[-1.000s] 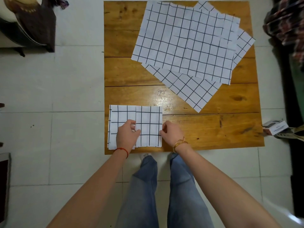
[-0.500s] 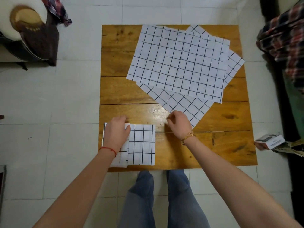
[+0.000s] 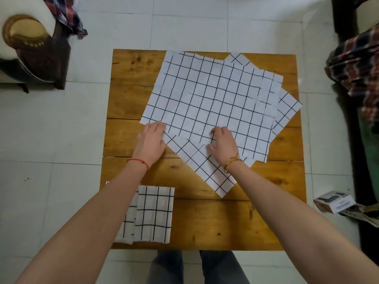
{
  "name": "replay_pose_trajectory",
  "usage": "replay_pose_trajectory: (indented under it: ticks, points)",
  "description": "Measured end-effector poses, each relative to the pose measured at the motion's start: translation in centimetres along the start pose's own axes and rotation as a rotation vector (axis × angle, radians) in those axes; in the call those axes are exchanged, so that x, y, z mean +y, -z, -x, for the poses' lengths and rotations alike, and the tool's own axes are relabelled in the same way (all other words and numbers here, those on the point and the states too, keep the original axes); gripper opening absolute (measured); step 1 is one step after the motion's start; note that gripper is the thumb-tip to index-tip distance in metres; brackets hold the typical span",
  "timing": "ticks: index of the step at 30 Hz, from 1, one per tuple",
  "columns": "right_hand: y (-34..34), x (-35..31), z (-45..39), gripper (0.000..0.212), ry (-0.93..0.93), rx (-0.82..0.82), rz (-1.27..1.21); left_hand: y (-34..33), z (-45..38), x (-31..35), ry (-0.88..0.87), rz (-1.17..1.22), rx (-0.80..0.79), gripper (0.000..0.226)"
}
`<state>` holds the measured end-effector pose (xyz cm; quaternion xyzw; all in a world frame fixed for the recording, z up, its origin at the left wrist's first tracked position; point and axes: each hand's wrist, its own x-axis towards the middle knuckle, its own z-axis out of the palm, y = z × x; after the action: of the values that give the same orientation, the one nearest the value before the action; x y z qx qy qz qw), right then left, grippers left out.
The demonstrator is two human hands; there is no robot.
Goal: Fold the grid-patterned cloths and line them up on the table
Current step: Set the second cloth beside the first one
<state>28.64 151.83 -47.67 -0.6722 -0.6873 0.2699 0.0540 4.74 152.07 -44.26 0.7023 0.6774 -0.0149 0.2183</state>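
1. Reaching forward, the left hand (image 3: 150, 140) lies with fingers nearly straight on the near-left corner of the top cloth (image 3: 207, 103).
2. Right hand (image 3: 222, 145), fingers loosely bent, presses that cloth's near edge; whether it pinches it, I cannot tell.
3. Folded cloth (image 3: 152, 215) lies under the left forearm.
4. Thin, limp and likely to slide: take it by the corners.
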Motion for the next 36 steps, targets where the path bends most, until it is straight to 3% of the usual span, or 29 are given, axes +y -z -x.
replay_pose_trajectory:
  ticks: [4,11,18,22,28,32,36]
  points:
    - [-0.7,0.8,-1.0,0.032,0.057,-0.061,0.091,-0.9,-1.4,1.6,0.053,-0.027,-0.062,0.061]
    - [-1.1,2.5,-1.8,0.010,0.157,-0.016,0.108,-2.1,-2.2,3.0,0.021,-0.066,-0.063,0.057]
    - [1.5,6.0,-1.1,0.006,0.190,0.028,0.016,-2.3,-1.7,4.6,-0.050,-0.070,-0.046,0.060]
    - [4.4,10.0,0.1,0.006,0.128,0.045,0.017,-3.0,-1.2,5.9,-0.068,-0.095,-0.055,0.060]
    - [6.5,15.5,2.0,0.007,-0.070,0.085,0.286,-5.0,-0.1,8.1,-0.125,-0.095,-0.119,0.053]
    - [6.7,16.3,2.4,0.016,-0.205,0.168,0.319,-5.6,0.8,8.6,-0.207,-0.098,-0.081,0.049]
    - [6.1,13.3,3.3,0.009,-0.054,0.204,0.240,-6.6,1.7,9.0,-0.294,-0.156,-0.120,0.049]
